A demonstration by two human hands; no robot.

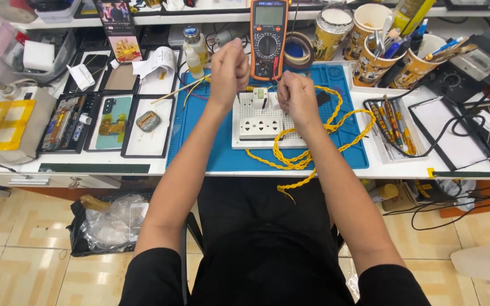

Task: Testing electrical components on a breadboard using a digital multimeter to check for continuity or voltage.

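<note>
Both hands work over the white socket board [261, 120], which lies flat on the blue mat [211, 141] mid-worktop, w/ a small white switch-like part [260, 94] at its top edge. Left hand [229, 69] is raised, its grip pressed together on what looks like a thin probe or tool pointing down, though it's too small to be sure. Right hand [297, 97] is lower, fingers curled shut around something dark near the switch part; I can't tell exactly what. The board looks light, rigid plastic, easy to slide, best held by its edges. The yellow twisted wire [313, 148] is limp & springy, looping off the mat's front edge, prone to snag. An orange multimeter [268, 38] stands just behind. The worktop [404, 168] is crowded: phone parts in trays to the left, cups of tools [370, 54] to the right. Tiled floor [24, 249] below.
</note>
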